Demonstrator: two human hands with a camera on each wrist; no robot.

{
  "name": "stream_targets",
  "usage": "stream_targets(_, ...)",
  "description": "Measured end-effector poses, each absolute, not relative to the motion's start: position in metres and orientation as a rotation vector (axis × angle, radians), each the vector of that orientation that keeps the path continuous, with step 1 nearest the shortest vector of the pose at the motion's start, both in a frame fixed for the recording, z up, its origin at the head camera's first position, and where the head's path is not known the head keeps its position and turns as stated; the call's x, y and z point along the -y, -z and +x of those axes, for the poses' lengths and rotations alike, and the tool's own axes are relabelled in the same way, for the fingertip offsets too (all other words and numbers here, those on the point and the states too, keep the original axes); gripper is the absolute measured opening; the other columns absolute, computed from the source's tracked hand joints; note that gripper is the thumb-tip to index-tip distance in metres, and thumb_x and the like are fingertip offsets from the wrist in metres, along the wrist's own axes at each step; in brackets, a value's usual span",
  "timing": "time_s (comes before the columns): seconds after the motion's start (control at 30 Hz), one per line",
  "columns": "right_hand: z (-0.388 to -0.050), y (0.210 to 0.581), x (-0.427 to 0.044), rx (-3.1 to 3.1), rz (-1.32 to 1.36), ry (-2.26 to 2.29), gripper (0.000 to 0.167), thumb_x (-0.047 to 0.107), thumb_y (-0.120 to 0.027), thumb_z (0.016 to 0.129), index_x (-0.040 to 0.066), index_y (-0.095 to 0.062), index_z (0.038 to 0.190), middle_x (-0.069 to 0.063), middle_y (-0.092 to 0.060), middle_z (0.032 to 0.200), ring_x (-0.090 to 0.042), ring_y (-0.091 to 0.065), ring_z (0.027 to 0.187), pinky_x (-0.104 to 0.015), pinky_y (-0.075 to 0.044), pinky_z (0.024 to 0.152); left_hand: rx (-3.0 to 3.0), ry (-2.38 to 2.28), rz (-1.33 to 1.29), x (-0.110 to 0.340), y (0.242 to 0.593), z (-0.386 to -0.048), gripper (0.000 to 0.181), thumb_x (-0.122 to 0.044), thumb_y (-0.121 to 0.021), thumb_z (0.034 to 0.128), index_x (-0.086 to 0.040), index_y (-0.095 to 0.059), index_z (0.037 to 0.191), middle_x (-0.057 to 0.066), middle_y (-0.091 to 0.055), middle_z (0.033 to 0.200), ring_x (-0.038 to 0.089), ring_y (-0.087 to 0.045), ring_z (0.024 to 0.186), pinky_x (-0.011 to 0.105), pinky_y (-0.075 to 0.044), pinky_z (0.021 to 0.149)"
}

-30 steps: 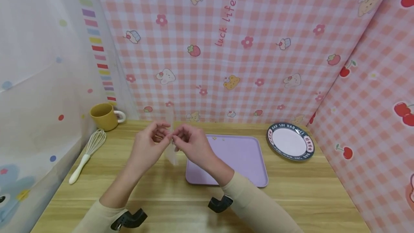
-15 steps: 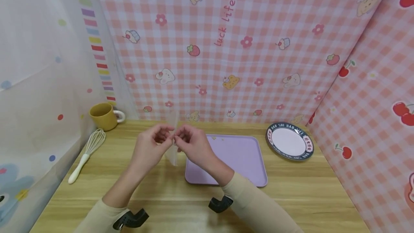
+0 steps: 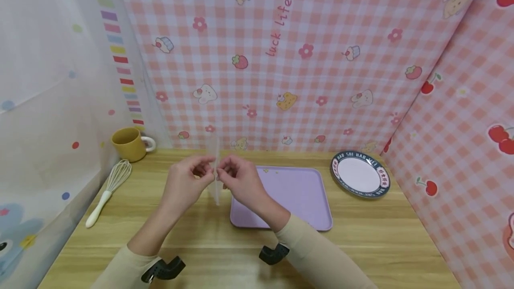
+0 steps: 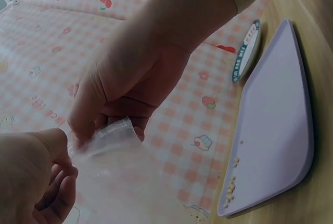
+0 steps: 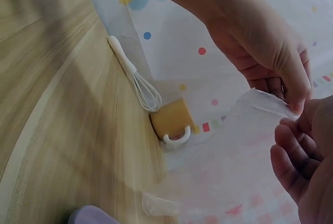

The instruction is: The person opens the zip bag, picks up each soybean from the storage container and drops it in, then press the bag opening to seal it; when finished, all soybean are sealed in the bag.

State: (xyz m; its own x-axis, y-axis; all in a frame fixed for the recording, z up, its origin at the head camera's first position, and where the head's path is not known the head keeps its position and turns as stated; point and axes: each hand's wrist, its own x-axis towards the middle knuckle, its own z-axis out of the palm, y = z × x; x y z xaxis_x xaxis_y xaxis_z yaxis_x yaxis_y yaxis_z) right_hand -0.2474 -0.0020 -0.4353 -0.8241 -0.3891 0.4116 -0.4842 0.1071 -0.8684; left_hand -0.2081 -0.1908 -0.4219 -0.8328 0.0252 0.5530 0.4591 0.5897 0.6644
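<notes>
Pink checked cloth backs a wooden tabletop bearing a purple tray; just left of the tray, the left hand and right hand, close together, pinch a translucent plastic bag; farther left of it are a whisk and yellow mug; right of it, a plate.

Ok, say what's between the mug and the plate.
In the head view, left to right: the left hand, the clear bag, the right hand, then the purple tray.
</notes>
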Motion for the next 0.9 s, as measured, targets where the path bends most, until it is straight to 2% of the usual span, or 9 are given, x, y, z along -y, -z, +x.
stream_targets(0.2, -0.254, 0.438, -0.003, 2.254, 0.742, -1.922, 0.008, -0.003, -0.069, 0.103, 0.004, -0.070, 0.099, -0.004, -0.068, 0.079, -0.022, -0.065, 0.062, -0.024, -0.053, 0.055, 2.311, 1.133, -0.333, 0.203, 0.421, -0.207, 0.027, 0.009, -0.075, 0.0877, -0.004, -0.085, 0.110, -0.003, -0.073, 0.082, 0.013, -0.068, 0.073, 0.019, -0.056, 0.068)
stream_targets(0.3, -0.256, 0.438, -0.006, 2.249, 0.748, -1.927, 0.010, -0.004, -0.070, 0.101, 0.006, -0.070, 0.098, -0.005, -0.070, 0.079, -0.020, -0.065, 0.061, -0.024, -0.054, 0.056, 2.311, 1.113, -0.340, 0.208, 0.419, -0.206, 0.026, 0.009, -0.075, 0.0875, -0.004, -0.085, 0.108, -0.002, -0.073, 0.082, 0.013, -0.068, 0.073, 0.018, -0.056, 0.067)
stream_targets(0.47, -0.258, 0.441, -0.009, 2.248, 0.739, -1.928, 0.008, -0.007, -0.069, 0.099, 0.001, -0.071, 0.100, -0.005, -0.069, 0.079, -0.017, -0.064, 0.061, -0.025, -0.055, 0.056, 2.305, 1.057, -0.296, 0.217, 0.417, -0.206, 0.023, 0.007, -0.075, 0.0889, -0.003, -0.085, 0.107, 0.000, -0.073, 0.083, 0.013, -0.067, 0.073, 0.014, -0.053, 0.067)
stream_targets(0.57, -0.259, 0.443, -0.011, 2.252, 0.710, -1.927, 0.009, -0.005, -0.069, 0.100, 0.004, -0.071, 0.099, -0.005, -0.069, 0.078, -0.018, -0.064, 0.061, -0.024, -0.054, 0.055, 2.298, 0.986, -0.259, 0.224, 0.416, -0.205, 0.021, 0.006, -0.075, 0.0889, -0.004, -0.085, 0.105, 0.000, -0.073, 0.083, 0.014, -0.066, 0.073, 0.011, -0.051, 0.065)
stream_targets(0.7, -0.261, 0.444, -0.015, 2.249, 0.673, -1.931, 0.011, -0.003, -0.069, 0.100, 0.008, -0.071, 0.098, -0.005, -0.069, 0.078, -0.025, -0.066, 0.061, -0.024, -0.053, 0.054, 2.281, 0.903, -0.239, 0.232, 0.416, -0.205, 0.021, 0.005, -0.075, 0.0881, -0.005, -0.085, 0.104, 0.000, -0.072, 0.082, 0.014, -0.066, 0.073, 0.010, -0.048, 0.063)
stream_targets(0.83, -0.263, 0.445, -0.018, 2.244, 0.652, -1.941, 0.010, -0.004, -0.069, 0.099, 0.006, -0.071, 0.098, -0.003, -0.069, 0.078, -0.034, -0.069, 0.063, -0.025, -0.056, 0.056, 2.263, 0.858, -0.245, 0.237, 0.415, -0.206, 0.022, 0.005, -0.075, 0.0872, -0.005, -0.085, 0.103, 0.000, -0.072, 0.081, 0.014, -0.066, 0.072, 0.008, -0.045, 0.064)
stream_targets(0.9, -0.263, 0.446, -0.019, 2.244, 0.647, -1.944, 0.010, -0.005, -0.069, 0.098, 0.005, -0.071, 0.098, -0.003, -0.069, 0.077, -0.034, -0.069, 0.063, -0.026, -0.057, 0.057, 2.259, 0.847, -0.248, 0.238, 0.415, -0.206, 0.022, 0.005, -0.075, 0.0867, -0.006, -0.085, 0.102, 0.000, -0.072, 0.081, 0.014, -0.066, 0.071, 0.007, -0.045, 0.065)
